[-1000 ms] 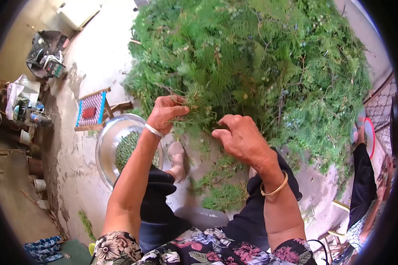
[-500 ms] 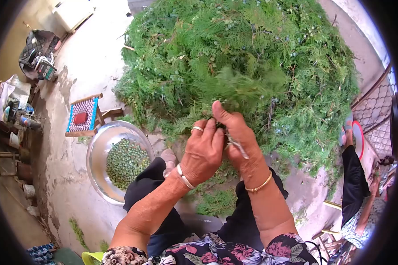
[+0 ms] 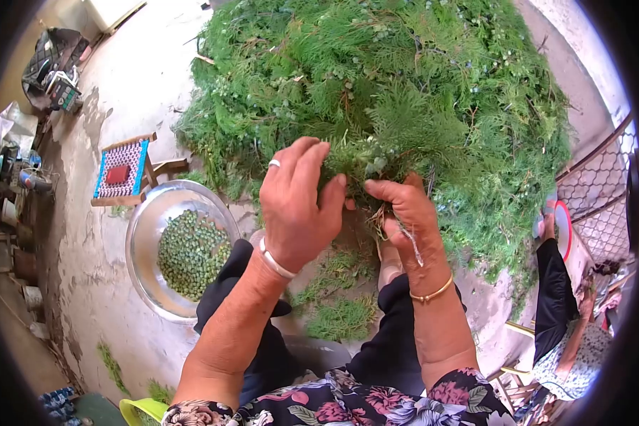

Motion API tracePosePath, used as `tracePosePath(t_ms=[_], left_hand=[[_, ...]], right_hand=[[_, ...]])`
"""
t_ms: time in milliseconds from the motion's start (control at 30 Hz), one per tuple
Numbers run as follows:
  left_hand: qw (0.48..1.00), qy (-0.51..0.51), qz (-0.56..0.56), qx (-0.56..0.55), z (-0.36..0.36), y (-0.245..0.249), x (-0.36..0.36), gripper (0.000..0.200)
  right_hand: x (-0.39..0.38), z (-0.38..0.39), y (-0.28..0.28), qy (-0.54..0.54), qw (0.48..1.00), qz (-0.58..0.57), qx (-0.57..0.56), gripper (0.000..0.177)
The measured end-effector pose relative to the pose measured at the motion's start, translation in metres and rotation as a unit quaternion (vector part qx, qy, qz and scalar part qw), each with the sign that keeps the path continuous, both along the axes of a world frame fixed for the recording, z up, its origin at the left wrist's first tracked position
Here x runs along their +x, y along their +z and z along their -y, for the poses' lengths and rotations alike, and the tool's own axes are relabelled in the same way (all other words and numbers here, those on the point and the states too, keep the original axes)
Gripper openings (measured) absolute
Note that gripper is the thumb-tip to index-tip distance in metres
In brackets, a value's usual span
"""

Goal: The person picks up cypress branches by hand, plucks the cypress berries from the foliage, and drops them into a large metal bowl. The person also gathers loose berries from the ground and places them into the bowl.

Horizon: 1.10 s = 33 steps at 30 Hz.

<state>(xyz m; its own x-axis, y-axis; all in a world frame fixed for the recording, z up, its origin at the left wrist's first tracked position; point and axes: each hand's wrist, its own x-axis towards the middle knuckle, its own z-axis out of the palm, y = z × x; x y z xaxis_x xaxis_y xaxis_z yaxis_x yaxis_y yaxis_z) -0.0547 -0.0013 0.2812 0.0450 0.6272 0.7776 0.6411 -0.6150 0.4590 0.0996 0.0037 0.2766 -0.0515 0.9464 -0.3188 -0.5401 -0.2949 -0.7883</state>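
My right hand (image 3: 410,213) is closed on the stem end of a green sprig (image 3: 380,157) with small pale berries, held over the large heap of cut branches (image 3: 277,92). A whitish strip hangs at that hand's palm. My left hand (image 3: 302,199), with a ring and a bracelet, is just left of the sprig, its thumb apart from its fingers and nothing visible between them. To the left, a metal basin (image 3: 140,248) holds a layer of green berries (image 3: 192,255).
A low woven stool (image 3: 124,170) with a red item stands behind the basin. Loose greenery (image 3: 342,318) lies between my legs. At the right, another person (image 3: 555,298) sits near a wire mesh fence (image 3: 600,192). A yellow-green container (image 3: 140,410) is at bottom left.
My hands have moved apart. The left hand has come off the sprig and opened, shifting left, while the right hand keeps its hold. The sprig no longer blurs with motion.
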Motion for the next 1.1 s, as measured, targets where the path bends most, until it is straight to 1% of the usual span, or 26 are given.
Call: tracePosePath(t_ms=[67,167,200,233,267,333,400,467,500,567,600,667,700,733,800,833,900,933,967,1000,1033,1067,1100], left_hand=[[1.0,0.022,-0.003,-0.015,-0.004,-0.002,-0.002,0.03],[1.0,0.026,-0.008,0.004,-0.003,-0.002,-0.003,0.034],[1.0,-0.005,0.004,0.001,0.0,-0.001,-0.002,0.031],[0.999,-0.036,0.016,-0.003,0.002,-0.001,-0.001,0.028],[0.999,-0.038,0.016,-0.004,0.003,-0.003,0.001,0.028],[0.993,-0.088,0.033,-0.066,0.003,-0.008,0.006,0.02],[0.991,-0.102,0.031,-0.081,0.002,-0.009,0.009,0.021],[0.984,-0.07,0.044,-0.16,0.0,-0.013,0.011,0.023],[0.983,-0.07,0.044,-0.161,-0.002,-0.013,0.01,0.023],[0.974,-0.033,0.108,-0.197,-0.005,-0.014,0.007,0.02],[0.973,-0.032,0.107,-0.199,-0.005,-0.013,0.005,0.02],[0.935,-0.037,0.147,-0.319,-0.005,-0.007,0.002,0.019],[0.896,-0.043,0.192,-0.398,-0.009,-0.009,0.001,0.023],[0.896,-0.043,0.192,-0.399,-0.008,-0.008,0.001,0.023],[0.883,-0.076,0.193,-0.421,-0.005,0.001,0.001,0.022],[0.883,-0.076,0.193,-0.422,-0.005,0.0,0.001,0.022],[0.91,-0.138,0.18,-0.347,-0.004,-0.007,0.005,0.017],[0.91,-0.138,0.18,-0.348,-0.003,-0.01,0.008,0.017],[0.895,-0.13,0.208,-0.373,-0.001,-0.013,0.011,0.014],[0.878,-0.122,0.235,-0.398,0.0,-0.017,0.013,0.013],[0.878,-0.121,0.235,-0.399,0.001,-0.024,0.012,0.013],[0.944,-0.107,0.146,-0.275,0.001,-0.032,0.009,0.014],[0.984,-0.091,0.052,-0.143,0.001,-0.035,0.007,0.017]], right_hand=[[0.0,0.003,0.0,0.048,0.996,0.068,0.017,0.021],[-0.006,0.007,0.006,0.052,0.994,0.089,0.035,0.023],[-0.003,0.007,0.001,0.052,0.994,0.089,0.035,0.023],[0.001,0.008,-0.009,0.067,0.989,0.131,0.015,0.023],[0.004,0.008,-0.015,0.082,0.982,0.172,-0.006,0.024],[0.003,0.01,-0.014,0.088,0.979,0.185,0.005,0.024],[-0.001,0.011,-0.009,0.103,0.971,0.212,0.029,0.025],[-0.004,0.013,-0.002,0.117,0.963,0.238,0.053,0.026],[-0.005,0.014,0.001,0.124,0.958,0.25,0.065,0.027],[-0.007,0.016,0.007,0.14,0.948,0.274,0.086,0.028],[-0.007,0.017,0.009,0.142,0.948,0.273,0.085,0.028],[-0.007,0.017,0.013,0.18,0.974,0.139,0.015,0.028],[-0.008,0.016,0.01,0.157,0.98,0.124,0.018,0.03],[-0.007,0.014,0.007,0.157,0.98,0.125,0.017,0.03],[-0.004,0.01,0.005,0.14,0.98,0.136,0.034,0.028],[-0.004,0.012,0.006,0.139,0.98,0.136,0.033,0.028],[-0.004,0.015,0.01,0.105,0.981,0.161,-0.009,0.025],[-0.002,0.017,0.005,0.104,0.981,0.16,-0.009,0.025],[0.0,0.018,-0.003,0.112,0.959,0.25,0.078,0.024],[0.002,0.019,-0.009,0.118,0.92,0.336,0.164,0.024],[0.004,0.02,-0.011,0.119,0.92,0.336,0.163,0.024],[0.006,0.021,-0.013,0.127,0.937,0.287,0.154,0.026],[0.007,0.022,-0.014,0.135,0.951,0.237,0.144,0.028]])
